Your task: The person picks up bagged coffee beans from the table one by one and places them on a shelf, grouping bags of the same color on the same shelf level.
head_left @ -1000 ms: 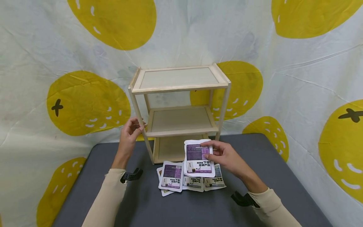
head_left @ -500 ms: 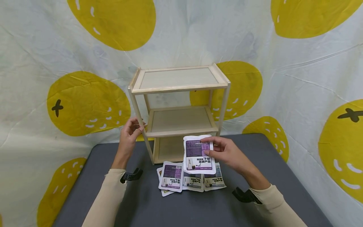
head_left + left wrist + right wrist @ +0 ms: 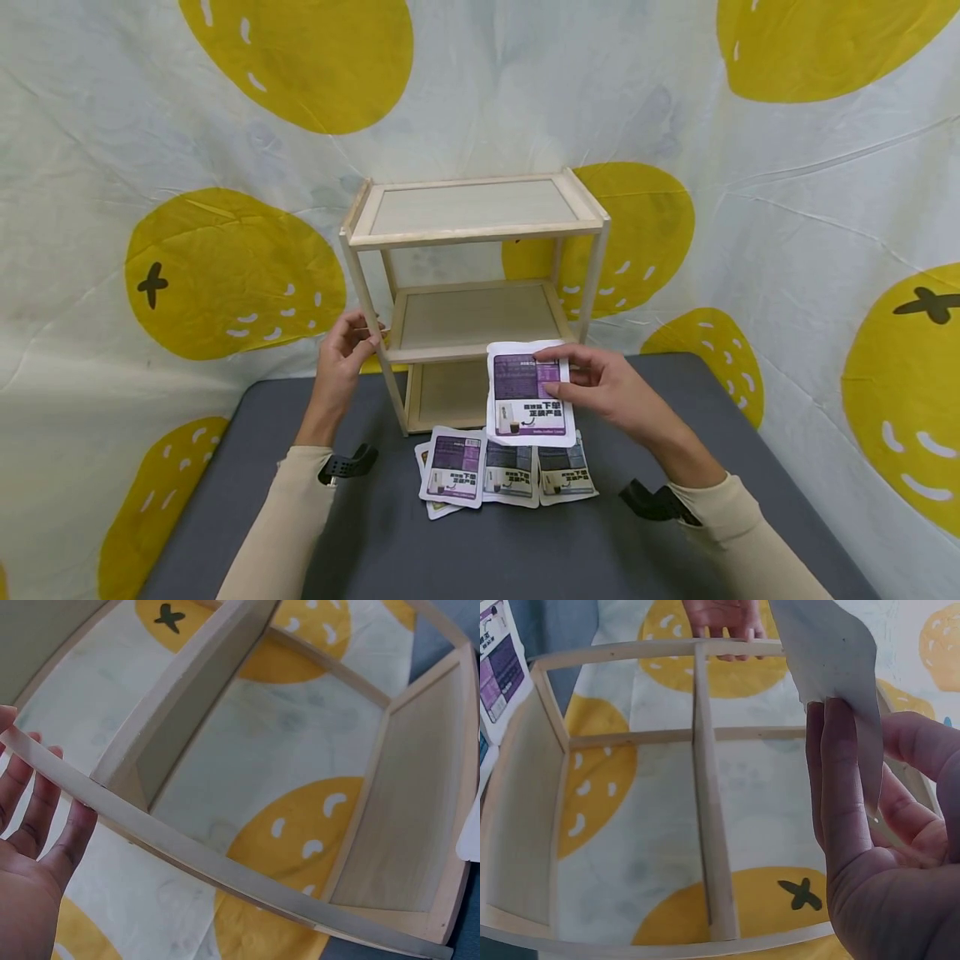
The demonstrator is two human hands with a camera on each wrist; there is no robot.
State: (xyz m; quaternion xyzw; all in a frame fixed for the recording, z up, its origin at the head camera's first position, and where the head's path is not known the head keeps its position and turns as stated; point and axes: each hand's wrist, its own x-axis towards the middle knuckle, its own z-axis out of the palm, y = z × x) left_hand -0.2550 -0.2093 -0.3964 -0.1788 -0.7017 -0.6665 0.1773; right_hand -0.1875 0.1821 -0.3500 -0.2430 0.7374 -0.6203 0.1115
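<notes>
My right hand [image 3: 611, 396] pinches a flat white sachet [image 3: 517, 408] with a purple printed panel, thumb in front at its right edge. It hangs above the table before the small wooden shelf [image 3: 480, 353], overlapping the lowest tier in the head view. In the right wrist view the sachet [image 3: 829, 652] shows its plain pale back. My left hand [image 3: 341, 358] holds the shelf's left front post at middle-tier height; the left wrist view shows fingers [image 3: 71, 836] behind that post [image 3: 225, 862]. Below the held sachet lie a purple sachet [image 3: 453, 467] and two dark-panelled sachets [image 3: 510, 483].
Under the leftmost purple sachet another packet [image 3: 442, 510] with a yellowish edge peeks out. The shelf has three tiers and stands on a dark grey table [image 3: 420, 558]. Behind hangs a pale cloth [image 3: 465, 83] with big yellow fruit prints. Each wrist wears a black strap [image 3: 348, 465].
My right hand has risen with the sachet, lifting it higher over the ones on the table and towards the shelf's middle tier edge. The left hand stays on the post.
</notes>
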